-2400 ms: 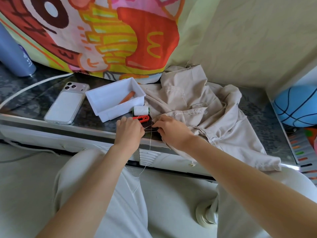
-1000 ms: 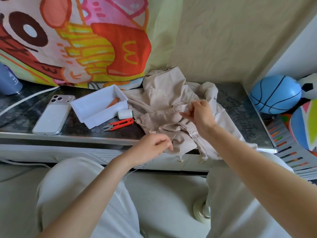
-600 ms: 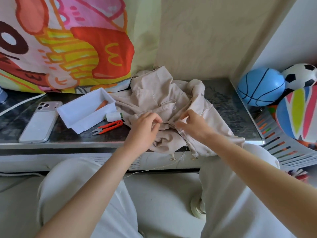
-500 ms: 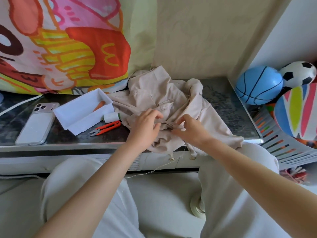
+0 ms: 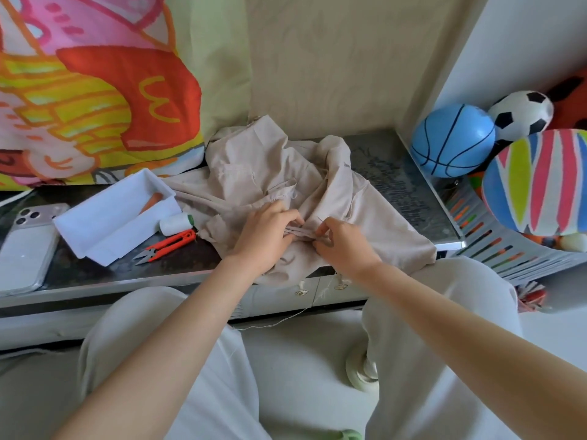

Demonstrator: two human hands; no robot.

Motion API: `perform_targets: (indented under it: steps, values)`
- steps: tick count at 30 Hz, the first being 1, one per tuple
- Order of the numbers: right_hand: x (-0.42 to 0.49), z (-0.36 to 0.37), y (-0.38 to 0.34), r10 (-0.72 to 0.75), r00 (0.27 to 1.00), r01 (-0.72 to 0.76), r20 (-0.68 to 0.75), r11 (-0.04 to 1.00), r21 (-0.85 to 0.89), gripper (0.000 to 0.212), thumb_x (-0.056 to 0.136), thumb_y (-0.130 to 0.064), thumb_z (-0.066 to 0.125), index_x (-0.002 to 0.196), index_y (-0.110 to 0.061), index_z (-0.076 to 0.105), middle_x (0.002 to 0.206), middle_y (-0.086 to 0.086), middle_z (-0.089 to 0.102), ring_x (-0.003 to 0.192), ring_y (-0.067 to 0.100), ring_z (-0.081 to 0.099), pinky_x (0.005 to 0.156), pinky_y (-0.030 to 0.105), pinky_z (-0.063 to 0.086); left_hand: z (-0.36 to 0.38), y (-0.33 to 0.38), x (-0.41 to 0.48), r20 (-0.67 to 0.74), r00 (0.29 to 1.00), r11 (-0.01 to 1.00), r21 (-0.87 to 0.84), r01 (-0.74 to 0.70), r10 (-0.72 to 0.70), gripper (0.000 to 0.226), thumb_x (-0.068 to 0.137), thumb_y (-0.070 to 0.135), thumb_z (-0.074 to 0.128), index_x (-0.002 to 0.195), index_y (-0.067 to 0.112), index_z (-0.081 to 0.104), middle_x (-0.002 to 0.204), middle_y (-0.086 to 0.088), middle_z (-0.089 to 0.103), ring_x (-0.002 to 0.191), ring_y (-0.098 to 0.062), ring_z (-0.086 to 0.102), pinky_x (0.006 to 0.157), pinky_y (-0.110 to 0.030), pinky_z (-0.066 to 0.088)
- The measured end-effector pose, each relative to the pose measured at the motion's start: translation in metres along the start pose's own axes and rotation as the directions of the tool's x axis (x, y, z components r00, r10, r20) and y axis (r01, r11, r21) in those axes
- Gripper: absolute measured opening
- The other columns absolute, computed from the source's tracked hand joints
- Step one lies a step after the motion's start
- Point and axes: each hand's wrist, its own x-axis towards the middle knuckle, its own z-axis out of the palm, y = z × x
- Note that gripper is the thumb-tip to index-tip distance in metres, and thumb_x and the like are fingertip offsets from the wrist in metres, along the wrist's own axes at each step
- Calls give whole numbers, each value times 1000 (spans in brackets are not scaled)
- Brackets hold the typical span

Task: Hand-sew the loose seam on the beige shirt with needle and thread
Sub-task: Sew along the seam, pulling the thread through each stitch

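Observation:
The beige shirt lies crumpled on the dark table, with one part hanging over the front edge. My left hand pinches a folded seam of the shirt near that edge. My right hand is right beside it and holds a thin needle whose tip sticks up between the fingers. A pale thread trails from the hands down below the table edge. A white thread spool and orange snips lie left of the shirt.
A white tray holding an orange item and a phone lie at the left. A colourful printed cloth hangs behind. A blue ball, a football and a striped ball sit in a grey basket at the right. My knees are under the table.
My hands left the snips and spool and moved right to the shirt. They gathered its seam and now meet there, the right one holding the needle. The view shifted right.

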Motion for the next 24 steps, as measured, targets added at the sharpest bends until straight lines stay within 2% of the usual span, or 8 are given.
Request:
perform_targets:
  steps: [3, 7, 10, 14, 18, 20, 22, 24]
  values:
    - [-1, -9, 6, -26, 999, 26, -32, 1000, 2, 14, 86, -9, 58, 99, -9, 62, 63, -12, 37, 65, 13, 39, 56, 8, 36, 2, 5, 5, 11, 1000, 997, -71, -25, 26, 21, 82, 12, 71, 101, 19, 70, 89, 1, 51, 91, -20, 55, 73, -31, 42]
    - [-4, -20, 11, -27, 998, 28, -52, 999, 15, 12, 86, -6, 56, 95, -11, 63, 60, -12, 36, 53, 5, 36, 52, 12, 36, 3, 15, 10, 22, 999, 982, -184, -33, 37, 19, 79, 12, 73, 95, 22, 71, 79, 9, 43, 79, -15, 53, 70, -34, 46]
    - [-8, -27, 12, -23, 998, 24, -55, 999, 23, 11, 87, -7, 56, 94, -11, 62, 57, -11, 36, 50, 7, 36, 49, 14, 35, 7, 19, 11, 34, 999, 971, -238, -24, 33, 21, 79, 8, 63, 89, 26, 64, 80, 10, 46, 74, -11, 51, 66, -29, 44]
    - [-13, -36, 14, -2, 997, 5, -75, 999, 41, 12, 87, -5, 54, 92, -12, 62, 57, -9, 37, 52, 7, 37, 53, 12, 36, 14, 25, 12, 98, 995, 948, -312, 58, -28, 18, 84, 5, 52, 97, 17, 56, 78, 11, 49, 61, -3, 47, 52, -15, 35]
    - [-17, -41, 18, 10, 995, -4, -94, 998, 62, 15, 88, -4, 53, 91, -14, 62, 55, -11, 36, 50, 8, 37, 52, 13, 35, 23, 28, 14, 135, 987, 902, -410, 135, -87, 17, 90, 2, 41, 94, 16, 51, 69, 6, 46, 56, -5, 42, 55, -19, 30]
    - [-17, -41, 19, 16, 995, -9, -101, 998, 67, 14, 89, -5, 53, 93, -14, 63, 55, -10, 36, 50, 8, 37, 51, 13, 35, 23, 30, 15, 160, 982, 864, -476, 163, -97, 9, 86, 14, 44, 91, 20, 50, 66, 6, 44, 55, -5, 40, 56, -22, 30]
    - [-18, -41, 22, 20, 993, -12, -113, 998, 64, 14, 89, -5, 54, 95, -11, 64, 55, -10, 35, 50, 8, 36, 51, 12, 35, 22, 33, 15, 167, 983, 833, -529, 159, -82, 9, 80, 24, 47, 87, 22, 52, 62, 6, 41, 52, -5, 39, 54, -19, 30]
    - [-19, -42, 24, 19, 992, -11, -121, 998, 65, 14, 90, -6, 54, 97, -9, 65, 54, -10, 35, 49, 7, 37, 51, 12, 35, 25, 35, 16, 170, 982, 810, -562, 169, -87, 2, 87, 21, 55, 87, 22, 57, 59, 8, 38, 51, -3, 38, 52, -17, 30]
